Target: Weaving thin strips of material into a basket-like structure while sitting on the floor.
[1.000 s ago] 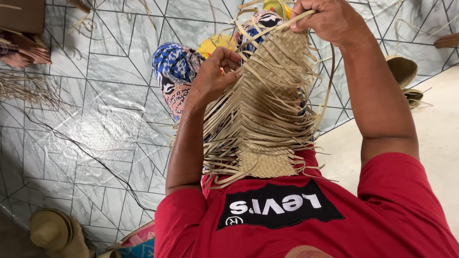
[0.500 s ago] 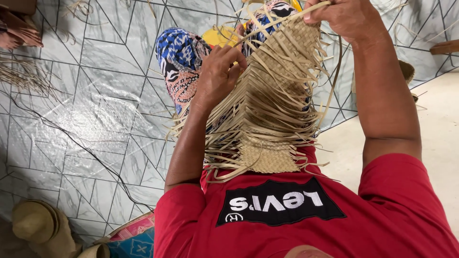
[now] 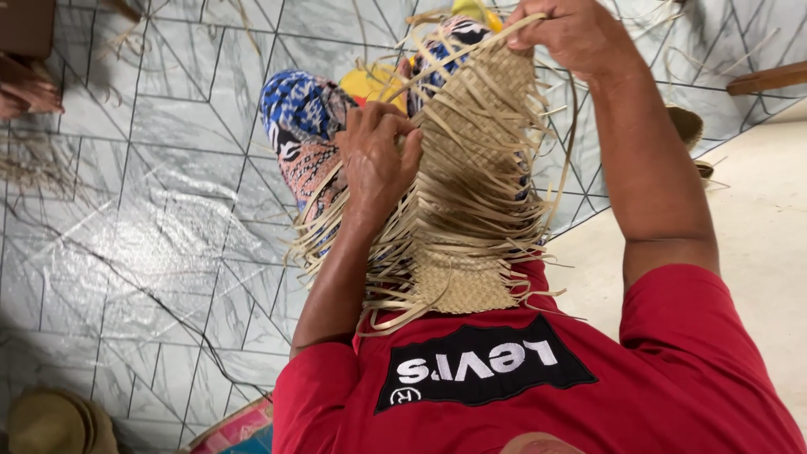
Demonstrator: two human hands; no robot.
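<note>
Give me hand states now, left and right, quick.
Left hand: closed, pinching loose strips at the edge of the woven straw piece.
Right hand: closed, gripping the top edge of the woven straw piece.

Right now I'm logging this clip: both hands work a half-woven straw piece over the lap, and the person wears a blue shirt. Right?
Not quite: the shirt is red, as the head view shows. Both the left hand and the right hand do work the half-woven straw piece over the lap.
</note>
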